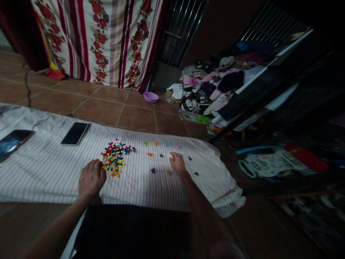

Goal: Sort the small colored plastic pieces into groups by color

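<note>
On a striped cloth lies a mixed pile of small coloured pieces, bead-like in size. My left hand rests palm down at the pile's left edge, its fingers lying on the cloth. Farther right, my right hand has its fingertips pinched together at a small white piece. Around it sit little single-colour clusters: yellow pieces, orange pieces, light green pieces, purple pieces, tan pieces and pink pieces. The exact shape of the pieces is too small to tell.
Two phones, a near-left phone and a black phone, lie on the cloth's left part. Beyond it are a tiled floor, a purple basin, a floral curtain and heaped clothes.
</note>
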Motion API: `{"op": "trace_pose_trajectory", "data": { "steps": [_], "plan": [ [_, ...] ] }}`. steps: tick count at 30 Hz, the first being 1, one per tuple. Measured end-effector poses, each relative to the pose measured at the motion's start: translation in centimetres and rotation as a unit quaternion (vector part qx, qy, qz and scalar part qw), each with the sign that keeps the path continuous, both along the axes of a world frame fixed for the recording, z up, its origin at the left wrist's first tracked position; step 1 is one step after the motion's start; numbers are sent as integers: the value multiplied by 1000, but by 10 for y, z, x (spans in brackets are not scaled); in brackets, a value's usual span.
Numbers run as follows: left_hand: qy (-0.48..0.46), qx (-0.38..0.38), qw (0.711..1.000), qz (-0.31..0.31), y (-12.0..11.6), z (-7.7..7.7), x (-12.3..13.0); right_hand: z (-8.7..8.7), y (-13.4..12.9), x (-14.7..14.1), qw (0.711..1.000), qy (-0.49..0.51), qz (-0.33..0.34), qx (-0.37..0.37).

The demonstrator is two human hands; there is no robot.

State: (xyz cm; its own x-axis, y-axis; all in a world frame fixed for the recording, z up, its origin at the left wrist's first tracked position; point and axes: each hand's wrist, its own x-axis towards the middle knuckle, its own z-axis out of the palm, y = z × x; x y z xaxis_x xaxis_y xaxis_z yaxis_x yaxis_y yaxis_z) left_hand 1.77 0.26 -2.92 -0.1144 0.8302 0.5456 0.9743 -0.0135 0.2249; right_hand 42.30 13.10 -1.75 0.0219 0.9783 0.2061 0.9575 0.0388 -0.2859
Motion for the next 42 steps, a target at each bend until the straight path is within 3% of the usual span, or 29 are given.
{"op": "trace_pose_trajectory", "data": {
  "steps": [9,31,38,42],
  "plan": [
    [-3,-10,1000,3,-1,2,1,-1,-3,0,998,17,59,9],
    [-16,0,1000,3,1,-1,0,3,-4,-4,1000,6,25,11],
    [-28,-19,999,4,1,1,1,15,-6,-7,999,4,17,35],
    [-33,-23,999,10,1,2,3,27,-10,-31,994,59,55,79]
  ]
}}
